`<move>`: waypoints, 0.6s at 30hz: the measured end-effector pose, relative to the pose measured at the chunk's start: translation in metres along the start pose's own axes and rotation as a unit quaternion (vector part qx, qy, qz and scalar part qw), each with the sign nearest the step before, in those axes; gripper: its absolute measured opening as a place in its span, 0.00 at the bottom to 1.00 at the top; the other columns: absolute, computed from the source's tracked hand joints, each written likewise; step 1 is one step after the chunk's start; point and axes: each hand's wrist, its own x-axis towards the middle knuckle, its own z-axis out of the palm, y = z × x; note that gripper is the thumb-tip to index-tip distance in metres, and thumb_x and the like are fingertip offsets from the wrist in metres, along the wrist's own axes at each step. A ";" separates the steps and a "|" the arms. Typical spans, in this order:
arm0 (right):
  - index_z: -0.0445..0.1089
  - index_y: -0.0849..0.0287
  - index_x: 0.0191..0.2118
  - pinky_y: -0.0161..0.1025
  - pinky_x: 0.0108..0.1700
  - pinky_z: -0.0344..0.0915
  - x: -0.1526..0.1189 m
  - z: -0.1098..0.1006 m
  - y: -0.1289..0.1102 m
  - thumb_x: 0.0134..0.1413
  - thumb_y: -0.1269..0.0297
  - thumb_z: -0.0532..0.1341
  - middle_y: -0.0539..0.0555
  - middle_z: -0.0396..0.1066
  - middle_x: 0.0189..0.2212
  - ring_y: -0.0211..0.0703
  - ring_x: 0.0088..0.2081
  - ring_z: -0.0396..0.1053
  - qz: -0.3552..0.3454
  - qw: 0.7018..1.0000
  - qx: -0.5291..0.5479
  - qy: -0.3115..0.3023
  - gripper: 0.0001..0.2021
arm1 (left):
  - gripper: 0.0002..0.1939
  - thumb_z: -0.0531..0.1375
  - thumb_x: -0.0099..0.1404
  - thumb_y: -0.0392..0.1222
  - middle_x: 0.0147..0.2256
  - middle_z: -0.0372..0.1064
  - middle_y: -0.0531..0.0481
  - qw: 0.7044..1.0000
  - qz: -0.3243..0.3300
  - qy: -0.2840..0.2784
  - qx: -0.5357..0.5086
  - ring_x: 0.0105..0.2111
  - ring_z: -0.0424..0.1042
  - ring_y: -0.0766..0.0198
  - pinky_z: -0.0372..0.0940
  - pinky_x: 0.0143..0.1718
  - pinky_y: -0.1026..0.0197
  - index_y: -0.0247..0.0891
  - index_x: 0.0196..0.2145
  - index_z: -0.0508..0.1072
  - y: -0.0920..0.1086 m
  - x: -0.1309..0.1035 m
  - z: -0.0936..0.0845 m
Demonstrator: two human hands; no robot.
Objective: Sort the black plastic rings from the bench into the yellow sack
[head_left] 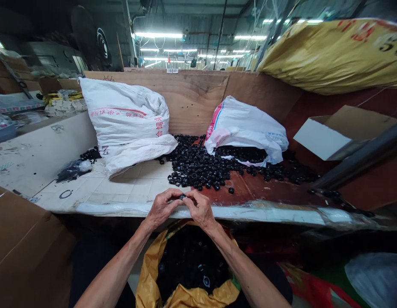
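Observation:
My left hand (163,207) and my right hand (199,207) meet above the front edge of the table. Between their fingertips they pinch a small black plastic part (182,196), mostly covered by the fingers. Just beyond my hands lies a heap of small black ring-shaped parts (198,167) on the tabletop. Below my forearms stands an open yellow sack (147,278), with many dark parts inside it.
A white sack (128,115) slumps on the left of the table. Another white sack (250,124) lies open at right, black parts at its mouth. A wooden board (192,98) closes the back. A cardboard box (22,244) stands at lower left, a metal bar (359,158) at right.

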 end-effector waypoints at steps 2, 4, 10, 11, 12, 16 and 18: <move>0.70 0.57 0.32 0.35 0.32 0.63 -0.006 0.002 -0.004 0.63 0.63 0.57 0.51 0.72 0.26 0.40 0.27 0.68 0.036 0.999 -0.009 -0.003 0.09 | 0.08 0.61 0.69 0.40 0.42 0.76 0.45 0.999 0.020 0.005 0.026 0.44 0.76 0.59 0.71 0.47 0.56 0.39 0.45 0.76 0.002 -0.010 0.005; 0.69 0.57 0.31 0.34 0.31 0.62 -0.012 0.004 -0.010 0.63 0.62 0.57 0.50 0.70 0.25 0.39 0.26 0.67 0.081 0.997 -0.002 0.001 0.10 | 0.09 0.60 0.69 0.38 0.45 0.76 0.45 0.998 0.043 0.025 0.049 0.46 0.76 0.59 0.71 0.50 0.54 0.40 0.46 0.75 0.004 -0.020 0.012; 0.68 0.57 0.30 0.32 0.26 0.58 -0.025 -0.004 -0.022 0.65 0.58 0.56 0.46 0.67 0.21 0.37 0.23 0.64 0.157 0.986 0.037 -0.043 0.13 | 0.06 0.60 0.67 0.37 0.41 0.76 0.48 0.998 -0.023 -0.015 0.048 0.42 0.76 0.60 0.70 0.47 0.57 0.39 0.42 0.75 0.029 -0.028 0.007; 0.68 0.57 0.27 0.32 0.25 0.57 -0.024 -0.009 -0.021 0.64 0.59 0.57 0.46 0.66 0.19 0.37 0.22 0.63 0.153 0.986 0.024 -0.066 0.14 | 0.05 0.61 0.66 0.37 0.39 0.76 0.49 0.996 -0.045 -0.064 0.051 0.39 0.75 0.61 0.70 0.44 0.59 0.39 0.41 0.75 0.033 -0.025 0.002; 0.68 0.57 0.25 0.33 0.25 0.56 -0.022 -0.014 -0.020 0.63 0.60 0.58 0.46 0.66 0.18 0.37 0.22 0.64 0.140 0.987 0.002 -0.082 0.15 | 0.05 0.62 0.65 0.38 0.36 0.76 0.50 0.990 -0.062 -0.116 0.056 0.36 0.75 0.62 0.70 0.41 0.61 0.39 0.39 0.76 0.036 -0.021 -0.004; 0.71 0.57 0.29 0.35 0.33 0.62 0.002 -0.035 0.001 0.61 0.65 0.60 0.51 0.71 0.26 0.42 0.29 0.69 0.053 0.988 -0.144 -0.009 0.09 | 0.12 0.66 0.62 0.46 0.29 0.74 0.53 0.976 -0.125 -0.131 0.121 0.27 0.73 0.62 0.66 0.29 0.63 0.39 0.41 0.77 0.025 0.008 -0.015; 0.73 0.57 0.35 0.37 0.35 0.63 0.017 -0.039 0.016 0.59 0.69 0.61 0.54 0.72 0.34 0.43 0.32 0.69 0.057 0.974 -0.219 0.024 0.03 | 0.12 0.65 0.62 0.44 0.31 0.74 0.51 0.971 -0.120 -0.011 0.205 0.29 0.73 0.61 0.67 0.33 0.61 0.38 0.42 0.77 0.008 0.025 -0.012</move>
